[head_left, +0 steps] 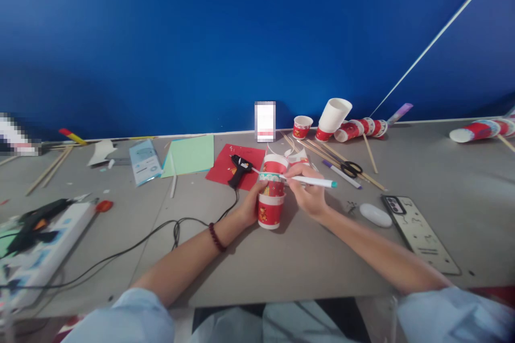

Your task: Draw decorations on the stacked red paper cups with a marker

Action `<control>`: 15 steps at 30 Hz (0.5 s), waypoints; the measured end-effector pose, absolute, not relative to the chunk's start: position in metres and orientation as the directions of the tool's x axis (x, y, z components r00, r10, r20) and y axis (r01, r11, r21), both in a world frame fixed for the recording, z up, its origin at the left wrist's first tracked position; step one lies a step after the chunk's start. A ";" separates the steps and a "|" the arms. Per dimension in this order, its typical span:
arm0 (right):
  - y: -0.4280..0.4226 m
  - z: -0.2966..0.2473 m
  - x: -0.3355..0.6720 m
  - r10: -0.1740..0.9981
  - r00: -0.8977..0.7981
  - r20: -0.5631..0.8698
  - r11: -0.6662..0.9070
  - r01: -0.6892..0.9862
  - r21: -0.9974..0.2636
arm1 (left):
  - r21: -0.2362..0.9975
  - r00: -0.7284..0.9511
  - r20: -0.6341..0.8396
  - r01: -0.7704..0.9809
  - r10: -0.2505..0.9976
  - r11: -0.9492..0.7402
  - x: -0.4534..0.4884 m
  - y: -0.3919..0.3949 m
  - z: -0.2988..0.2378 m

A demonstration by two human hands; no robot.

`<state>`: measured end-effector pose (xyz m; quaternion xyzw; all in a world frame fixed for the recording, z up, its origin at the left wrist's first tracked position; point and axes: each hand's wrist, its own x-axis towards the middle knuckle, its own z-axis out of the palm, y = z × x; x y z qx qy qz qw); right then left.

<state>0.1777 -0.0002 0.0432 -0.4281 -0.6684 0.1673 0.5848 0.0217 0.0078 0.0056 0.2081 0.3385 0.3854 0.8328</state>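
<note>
Red and white paper cups (271, 209), joined in a column, stand upright on the table in front of me. My left hand (252, 204) is closed around the column's left side. In my right hand (309, 195) is a white marker pen with a teal end (317, 181), its tip against the cups near a teal-coloured band. Just behind my left hand, a black hot glue gun (240, 169) lies on a red sheet of paper (217, 171). Its cord runs off to the left.
Scissors (351, 169), a purple-ended marker (341, 174), wooden sticks and more paper cups (333, 115) lie at the back right. A phone (420, 233) and white mouse-like object (375, 215) are at right. Green paper (193, 154) and a power strip (60, 249) are on the left.
</note>
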 end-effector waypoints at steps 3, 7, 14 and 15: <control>-0.001 0.044 0.177 0.774 0.042 0.632 0.568 0.396 -0.721 | 0.603 0.466 -0.415 -0.503 0.781 0.620 0.022 0.008 0.007; -0.001 0.044 0.177 0.782 0.048 0.621 0.555 0.398 -0.730 | 0.602 0.471 -0.405 -0.508 0.784 0.616 0.022 0.008 0.007; 0.000 0.043 0.178 0.772 0.053 0.633 0.575 0.367 -0.732 | 0.605 0.489 -0.386 -0.506 0.782 0.615 0.021 0.008 0.005; 0.000 0.043 0.178 0.773 0.056 0.632 0.573 0.367 -0.733 | 0.607 0.488 -0.381 -0.509 0.786 0.610 0.021 0.008 0.004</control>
